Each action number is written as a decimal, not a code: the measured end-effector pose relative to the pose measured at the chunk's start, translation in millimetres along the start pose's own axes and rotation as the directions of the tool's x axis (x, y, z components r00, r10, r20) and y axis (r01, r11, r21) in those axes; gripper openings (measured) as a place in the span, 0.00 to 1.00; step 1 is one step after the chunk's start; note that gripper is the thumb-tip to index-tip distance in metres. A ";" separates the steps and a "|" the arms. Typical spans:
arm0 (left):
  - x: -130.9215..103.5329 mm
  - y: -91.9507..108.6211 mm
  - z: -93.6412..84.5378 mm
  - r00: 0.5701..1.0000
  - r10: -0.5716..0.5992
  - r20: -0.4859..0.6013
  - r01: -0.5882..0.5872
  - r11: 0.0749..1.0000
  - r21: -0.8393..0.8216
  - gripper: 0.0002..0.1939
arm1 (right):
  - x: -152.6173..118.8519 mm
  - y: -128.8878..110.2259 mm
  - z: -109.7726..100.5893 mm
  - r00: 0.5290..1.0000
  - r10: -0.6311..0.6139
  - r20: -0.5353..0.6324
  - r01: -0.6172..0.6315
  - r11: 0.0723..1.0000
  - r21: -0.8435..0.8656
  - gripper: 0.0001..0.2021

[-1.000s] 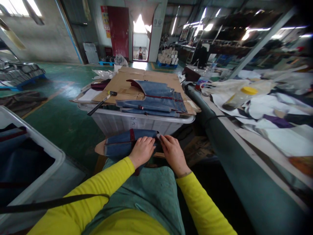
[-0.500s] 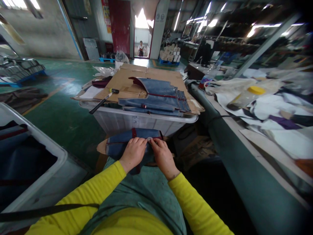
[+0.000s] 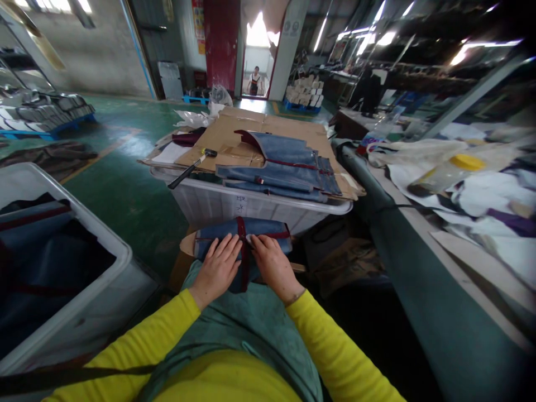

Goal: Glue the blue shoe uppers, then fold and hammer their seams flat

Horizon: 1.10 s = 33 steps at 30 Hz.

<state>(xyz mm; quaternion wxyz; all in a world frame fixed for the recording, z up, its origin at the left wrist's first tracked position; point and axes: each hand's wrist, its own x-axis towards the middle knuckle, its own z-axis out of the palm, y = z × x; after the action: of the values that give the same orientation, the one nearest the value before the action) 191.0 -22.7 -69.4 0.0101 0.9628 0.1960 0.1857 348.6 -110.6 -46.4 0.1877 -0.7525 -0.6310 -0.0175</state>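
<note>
A blue leather-like piece [image 3: 270, 226] with dark red strips lies over a pale wooden form [image 3: 188, 244], whose rounded end sticks out at the left. My left hand [image 3: 218, 269] rests on the blue piece, its fingers stretched and slightly spread. Close beside the crossing of the red strips, my right hand [image 3: 273, 267] has its thumb and fingers pressed together on a small pale flat piece [image 3: 248, 239]. The fingers hide most of that small piece, so its kind is unclear.
Ahead stands a white plastic bin [image 3: 205, 196] topped with cardboard [image 3: 230, 125], blue panels [image 3: 288, 167] and a hammer [image 3: 193, 167]. Another bin [image 3: 121, 254] with blue pieces is at left. A bench [image 3: 419, 273] with scraps and a yellow-lidded jar [image 3: 450, 174] runs along the right.
My left hand has shifted left, away from the right fingertips, and its fingers have spread flat. The red strip crossing now shows between the hands. The whole view has swung slightly left.
</note>
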 end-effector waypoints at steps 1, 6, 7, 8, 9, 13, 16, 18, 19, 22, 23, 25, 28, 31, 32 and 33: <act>-3.0 0.2 0.4 1.000 0.003 0.004 -0.003 1.000 0.010 0.24 | 1.1 1.7 -1.9 1.000 -0.016 0.018 0.016 1.000 -0.006 0.19; -12.1 1.1 1.8 0.999 0.003 0.032 -0.004 0.999 0.047 0.25 | 6.4 6.0 -12.4 0.989 -0.086 0.119 0.084 0.996 0.020 0.19; -13.3 1.0 2.1 0.999 0.006 0.032 -0.008 0.999 0.051 0.25 | 7.1 6.6 -13.9 0.987 -0.094 0.131 0.089 0.995 0.042 0.18; -14.4 1.0 2.3 0.999 0.010 0.031 -0.011 0.998 0.055 0.25 | 7.8 7.3 -15.3 0.985 -0.100 0.142 0.091 0.994 0.066 0.18; -15.4 0.9 2.4 1.000 0.012 0.029 -0.014 0.998 0.059 0.25 | 8.6 8.1 -16.5 0.983 -0.103 0.151 0.091 0.992 0.087 0.18; -19.0 0.6 1.0 1.000 0.004 0.026 -0.006 0.997 0.071 0.25 | 12.7 11.0 -21.4 0.976 -0.113 0.188 0.088 0.987 0.134 0.18; -20.6 0.5 -0.5 1.000 -0.009 0.026 0.008 0.998 0.070 0.24 | 17.1 12.3 -24.9 0.967 -0.135 0.216 0.104 0.983 0.149 0.17; -20.7 0.6 -1.1 1.000 -0.018 0.019 0.017 0.998 0.062 0.23 | 20.0 13.2 -26.5 0.959 -0.162 0.233 0.127 0.979 0.157 0.17; -20.4 0.7 -1.3 1.000 -0.024 0.014 0.023 0.998 0.056 0.23 | 21.1 13.7 -26.9 0.955 -0.176 0.240 0.140 0.977 0.161 0.16; -17.8 1.0 -2.7 0.998 -0.057 -0.004 0.057 0.998 0.031 0.22 | 22.5 15.3 -27.0 0.946 -0.209 0.247 0.172 0.972 0.162 0.16; -16.4 0.9 -3.8 0.997 -0.071 -0.010 0.071 0.997 0.023 0.21 | 22.4 15.7 -26.8 0.945 -0.215 0.245 0.179 0.971 0.159 0.16; -12.5 0.3 -7.5 0.995 -0.102 -0.025 0.102 0.995 0.009 0.20 | 21.8 16.4 -26.6 0.946 -0.218 0.240 0.186 0.971 0.151 0.16; -4.9 -1.7 -16.0 0.986 -0.162 -0.039 0.162 0.987 -0.004 0.17 | 21.7 18.0 -26.3 0.947 -0.212 0.241 0.177 0.971 0.159 0.16; 2.0 -4.1 -24.4 0.978 -0.203 -0.040 0.203 0.979 -0.004 0.13 | 23.6 21.6 -25.5 0.946 -0.219 0.238 0.169 0.962 0.215 0.16; 3.3 -4.8 -26.2 0.979 -0.203 -0.038 0.203 0.979 -0.003 0.13 | 24.3 23.1 -25.2 0.946 -0.223 0.235 0.167 0.957 0.237 0.16; 4.0 -5.5 -27.4 0.980 -0.198 -0.035 0.198 0.980 -0.003 0.12 | 25.1 24.5 -24.8 0.946 -0.226 0.232 0.164 0.953 0.256 0.16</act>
<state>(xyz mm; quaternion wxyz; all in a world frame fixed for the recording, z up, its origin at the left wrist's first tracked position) 182.5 -17.6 -43.0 0.0247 0.9351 0.2913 0.2005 382.3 -97.8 -23.2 0.1879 -0.6545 -0.7195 0.1363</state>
